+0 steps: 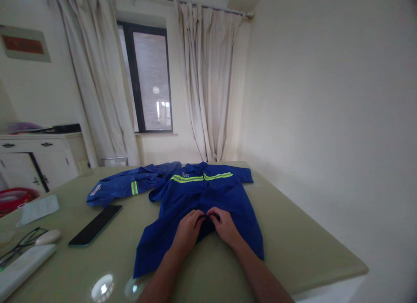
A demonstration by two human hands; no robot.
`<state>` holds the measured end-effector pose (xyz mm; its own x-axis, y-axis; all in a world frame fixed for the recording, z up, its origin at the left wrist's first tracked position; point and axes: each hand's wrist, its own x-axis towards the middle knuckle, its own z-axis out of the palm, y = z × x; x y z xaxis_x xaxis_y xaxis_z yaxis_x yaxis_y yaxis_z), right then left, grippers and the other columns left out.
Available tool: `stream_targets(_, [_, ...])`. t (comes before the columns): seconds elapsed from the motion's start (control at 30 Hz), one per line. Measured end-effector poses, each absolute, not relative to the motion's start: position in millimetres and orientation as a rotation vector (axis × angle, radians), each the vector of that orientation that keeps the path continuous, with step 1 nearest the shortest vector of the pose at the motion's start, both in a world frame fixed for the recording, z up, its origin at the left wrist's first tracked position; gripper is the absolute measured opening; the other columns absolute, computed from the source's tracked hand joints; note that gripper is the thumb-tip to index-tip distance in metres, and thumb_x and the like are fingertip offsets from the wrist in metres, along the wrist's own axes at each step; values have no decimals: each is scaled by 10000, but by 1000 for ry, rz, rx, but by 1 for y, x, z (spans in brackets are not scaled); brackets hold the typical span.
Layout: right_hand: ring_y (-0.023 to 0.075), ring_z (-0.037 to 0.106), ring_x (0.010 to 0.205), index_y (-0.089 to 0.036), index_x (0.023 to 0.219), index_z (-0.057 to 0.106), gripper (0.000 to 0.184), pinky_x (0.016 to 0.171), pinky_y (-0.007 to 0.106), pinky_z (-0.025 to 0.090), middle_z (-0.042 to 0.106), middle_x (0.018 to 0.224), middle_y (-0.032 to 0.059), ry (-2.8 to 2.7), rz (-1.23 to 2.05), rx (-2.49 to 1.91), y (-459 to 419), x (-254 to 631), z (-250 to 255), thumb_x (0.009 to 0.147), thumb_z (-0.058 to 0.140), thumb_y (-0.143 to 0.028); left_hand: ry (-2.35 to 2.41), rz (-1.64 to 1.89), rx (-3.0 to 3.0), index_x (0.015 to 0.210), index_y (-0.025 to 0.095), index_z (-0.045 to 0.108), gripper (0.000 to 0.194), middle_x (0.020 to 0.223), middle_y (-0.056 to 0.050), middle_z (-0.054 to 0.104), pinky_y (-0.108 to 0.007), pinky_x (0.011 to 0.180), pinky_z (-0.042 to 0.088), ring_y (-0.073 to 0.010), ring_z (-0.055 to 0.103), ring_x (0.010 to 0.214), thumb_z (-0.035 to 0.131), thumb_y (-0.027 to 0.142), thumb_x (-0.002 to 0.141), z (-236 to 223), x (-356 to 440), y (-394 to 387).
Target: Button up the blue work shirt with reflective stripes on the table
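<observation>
A blue short-sleeved work shirt [185, 199] with yellow-green reflective strips across the chest lies spread on the table, its collar away from me. My left hand [190, 227] pinches the front placket near the bottom hem. Close beside it, my right hand [223, 222] grips the other side of the placket. The fabric between them is lifted a little, with a dark gap under it. Whether a button sits between the fingers is hidden. To the left of the shirt lies a pair of folded blue trousers [120, 186] with a reflective band.
On the green tabletop [299, 246] at left lie a black-screened phone [95, 226], a face mask [39, 209], eyeglasses [24, 242], a pale mouse [48, 237] and a long white object [26, 268]. A wall [325, 120] borders the right side. A white cabinet [48, 155] stands behind, left.
</observation>
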<state>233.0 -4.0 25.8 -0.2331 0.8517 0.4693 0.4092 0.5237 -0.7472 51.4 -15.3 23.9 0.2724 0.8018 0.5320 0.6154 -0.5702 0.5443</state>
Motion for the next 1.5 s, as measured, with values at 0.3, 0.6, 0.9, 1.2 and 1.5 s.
stream_targets(0.3, [192, 658, 808, -205, 942, 710, 132, 739, 281, 492, 723, 858, 15, -1859, 685, -1021, -11, 235, 31, 876, 616, -270, 1303, 1177, 2204, 944, 237, 665, 145, 919, -24, 732, -316, 799, 508, -201, 684, 865, 524, 229, 910, 27, 50, -14])
stream_targets(0.6, [244, 700, 944, -223, 1006, 765, 195, 873, 355, 523, 768, 997, 54, -1831, 739, -1004, -8, 233, 30, 839, 677, -273, 1233, 1188, 2168, 930, 222, 659, 147, 907, -30, 728, -303, 788, 509, -193, 679, 860, 513, 210, 916, 23, 49, -12])
stream_targets(0.9, [234, 706, 907, -244, 1009, 787, 208, 844, 340, 520, 776, 963, 39, -1859, 717, -965, -5, 233, 25, 865, 636, -230, 1240, 1149, 2124, 937, 226, 681, 135, 935, -28, 741, -309, 812, 513, -200, 684, 890, 568, 182, 876, 23, 49, -11])
stream_targets(1.2, [230, 693, 916, -227, 999, 779, 201, 854, 348, 521, 762, 974, 63, -1873, 623, -982, -6, 232, 24, 883, 615, -243, 1224, 1164, 2146, 935, 224, 670, 160, 943, -41, 726, -333, 835, 513, -207, 671, 901, 510, 232, 933, 23, 50, -11])
stream_targets(1.5, [228, 697, 886, -233, 971, 778, 182, 813, 338, 525, 769, 949, 42, -1840, 644, -1018, -4, 234, 22, 847, 645, -235, 1244, 1146, 2200, 930, 224, 664, 112, 925, -34, 708, -329, 817, 514, -204, 663, 882, 556, 207, 906, 20, 51, -11])
